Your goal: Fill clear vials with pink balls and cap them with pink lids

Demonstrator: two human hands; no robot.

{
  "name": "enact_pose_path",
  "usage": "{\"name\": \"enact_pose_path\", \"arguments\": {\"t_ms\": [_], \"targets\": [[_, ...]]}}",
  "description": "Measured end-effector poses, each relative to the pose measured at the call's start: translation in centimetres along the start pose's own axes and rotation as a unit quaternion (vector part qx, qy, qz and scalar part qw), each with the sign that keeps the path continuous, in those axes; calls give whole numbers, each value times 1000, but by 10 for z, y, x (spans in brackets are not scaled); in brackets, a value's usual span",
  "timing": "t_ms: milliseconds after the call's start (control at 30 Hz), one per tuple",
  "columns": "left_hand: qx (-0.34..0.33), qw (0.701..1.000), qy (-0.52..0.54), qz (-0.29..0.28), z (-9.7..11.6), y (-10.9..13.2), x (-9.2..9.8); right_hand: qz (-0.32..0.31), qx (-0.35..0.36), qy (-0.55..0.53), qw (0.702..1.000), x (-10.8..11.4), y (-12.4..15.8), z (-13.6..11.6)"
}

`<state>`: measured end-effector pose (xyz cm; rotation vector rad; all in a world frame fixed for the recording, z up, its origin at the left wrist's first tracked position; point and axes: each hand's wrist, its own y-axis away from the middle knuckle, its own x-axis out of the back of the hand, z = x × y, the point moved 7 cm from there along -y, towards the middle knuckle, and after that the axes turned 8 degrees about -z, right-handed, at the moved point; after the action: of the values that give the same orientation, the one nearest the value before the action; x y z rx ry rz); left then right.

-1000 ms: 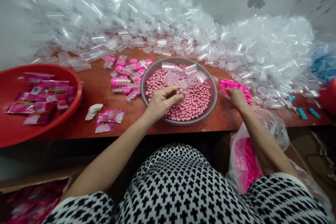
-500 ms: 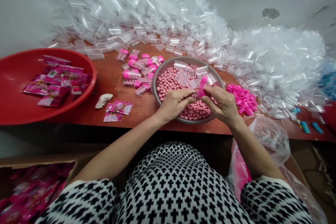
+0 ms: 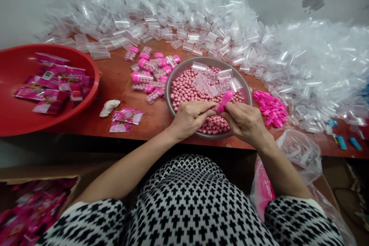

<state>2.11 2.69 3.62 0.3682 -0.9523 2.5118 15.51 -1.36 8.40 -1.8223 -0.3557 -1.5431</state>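
Above the front of a grey bowl (image 3: 213, 136), my two hands meet at one small bottle. My left hand (image 3: 187, 118) pinches its clear tube body, mostly hidden by the fingers. My right hand (image 3: 248, 122) grips the pink flip-top cap (image 3: 227, 97) at the tube's end, its lid standing up and tilted right. Pink round beads (image 3: 184, 88) fill the bowl, with several clear tubes (image 3: 201, 83) lying on them. Left of the bowl lie filled bottles with pink caps (image 3: 142, 77). A pile of loose pink caps (image 3: 271, 108) sits to the right.
A red basin (image 3: 95, 88) of pink sachets (image 3: 67, 75) stands at the left. Nearby are a white lump (image 3: 109, 108) and loose sachets (image 3: 127, 116). Clear tubes (image 3: 178, 15) heap along the wall. A plastic bag (image 3: 301, 152) hangs at the front edge; blue pieces (image 3: 341, 142) lie right.
The view has shifted slightly. The cap's lid, upright before, now leans right, and my right hand has lowered a little around the cap. Both hands keep hold of the bottle.
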Motion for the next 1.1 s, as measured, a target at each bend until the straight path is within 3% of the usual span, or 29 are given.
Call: {"name": "enact_pose_path", "arguments": {"t_ms": [167,433,533,633,733,800,900,1000,1100], "targets": [[-28,995,-94,-17,5,4,-5,-19,5,75,997,-7,5,-9],[0,982,-180,-50,2,8,-11,-144,30,117,982,-24,-7,-1],[30,994,-105,-27,-1,4,-6,-157,19,131,979,-18,-10,2],[70,997,3,-22,-6,-1,-3,-85,-13,176,981,5,-11,-11],[104,994,25,-35,-11,-4,-5,-49,46,160,985,18,-15,-36],[125,991,27,-35,-15,-4,-4,-76,64,131,986,13,-21,-39],[151,985,79,-29,-20,-3,-3,-100,8,130,986,2,-30,-19],[166,979,120,3,-23,-4,1,-90,-47,156,982,-6,-30,-2],[186,970,154,16,-28,-4,0,-68,-77,163,981,-16,-23,-1]]}}
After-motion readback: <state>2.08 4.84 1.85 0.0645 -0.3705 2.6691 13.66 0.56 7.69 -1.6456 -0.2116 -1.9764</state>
